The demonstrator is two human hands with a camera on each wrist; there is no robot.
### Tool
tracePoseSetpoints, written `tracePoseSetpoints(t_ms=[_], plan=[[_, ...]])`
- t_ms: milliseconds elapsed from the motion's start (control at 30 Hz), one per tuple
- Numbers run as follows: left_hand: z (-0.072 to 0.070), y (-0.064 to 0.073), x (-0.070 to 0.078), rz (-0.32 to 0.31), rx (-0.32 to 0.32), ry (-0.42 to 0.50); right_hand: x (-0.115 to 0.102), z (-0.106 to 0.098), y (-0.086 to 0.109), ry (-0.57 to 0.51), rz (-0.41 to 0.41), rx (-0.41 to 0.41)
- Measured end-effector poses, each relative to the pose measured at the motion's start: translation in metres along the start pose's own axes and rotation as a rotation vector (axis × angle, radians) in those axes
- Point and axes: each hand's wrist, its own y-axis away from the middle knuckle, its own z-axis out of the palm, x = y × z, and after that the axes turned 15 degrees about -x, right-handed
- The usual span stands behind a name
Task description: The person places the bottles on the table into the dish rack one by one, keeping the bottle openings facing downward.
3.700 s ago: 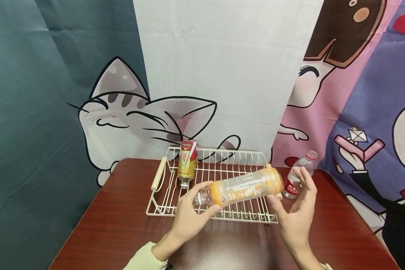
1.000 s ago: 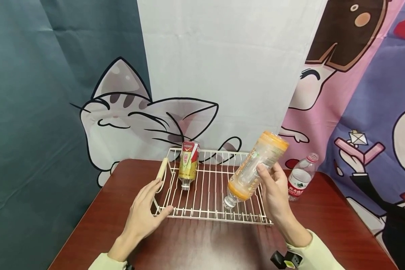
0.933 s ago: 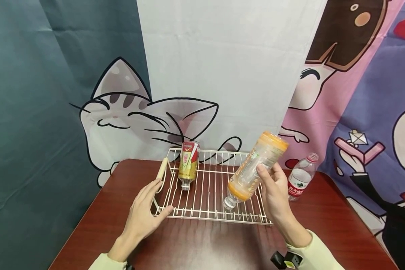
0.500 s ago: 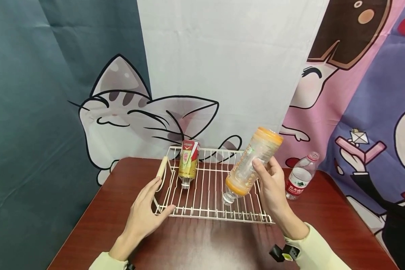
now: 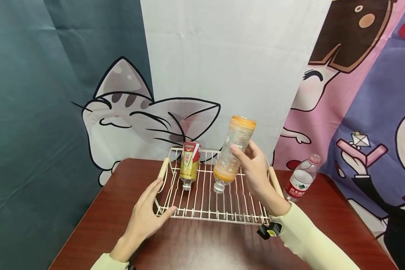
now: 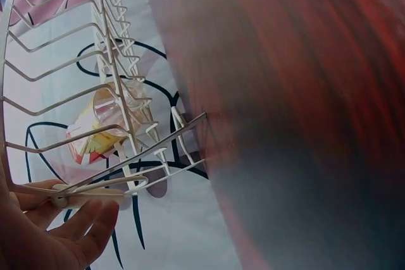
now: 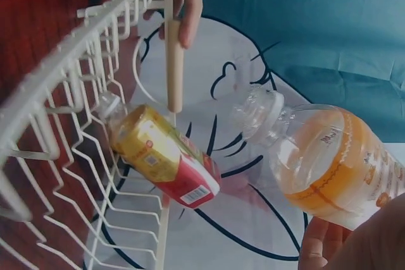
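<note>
My right hand (image 5: 256,172) grips a clear plastic bottle (image 5: 227,158) with orange bands, tilted neck down above the middle of a cream wire dish rack (image 5: 202,218). In the right wrist view the held bottle's neck (image 7: 269,109) points towards a second bottle, yellow and red (image 7: 168,156). That second bottle leans neck down inside the rack's left part. My left hand (image 5: 143,212) rests its fingertips at the rack's left handle (image 5: 163,168), fingers mostly straight and thumb spread towards the front corner. The left wrist view shows its fingers (image 6: 95,232) beside that handle.
A clear bottle with a red and white label (image 5: 302,178) stands uncapped on the table, right of the rack. The rack's right handle (image 5: 275,182) lies near my right forearm. A printed cloth backdrop (image 5: 236,67) hangs behind the brown table (image 5: 202,247).
The orange-banded bottle passed from both hands to my right hand, turned neck down, then moved left over the rack and became steeper. My left hand shifted to the rack's left handle.
</note>
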Motion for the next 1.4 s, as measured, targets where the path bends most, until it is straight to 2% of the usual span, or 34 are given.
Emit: tracePoseSetpoints(t_ms=[200,533,767,1067,1400], plan=[[0.001,0.0,0.0,-0.003,0.002,-0.006,0.008,0.009,-0.022,0.081,0.005,-0.015],[0.001,0.001,0.0,-0.038,-0.005,-0.006,0.022,0.013,-0.053,0.098,0.093,0.012],[0.001,0.001,0.0,-0.04,-0.007,0.005,0.035,0.012,-0.068,0.125,0.138,0.024],[0.001,0.001,0.0,-0.046,-0.009,-0.001,0.055,0.012,-0.079,0.157,0.19,0.011],[0.0,0.002,0.001,-0.063,-0.018,-0.002,0.074,0.015,-0.072,0.154,0.306,-0.002]])
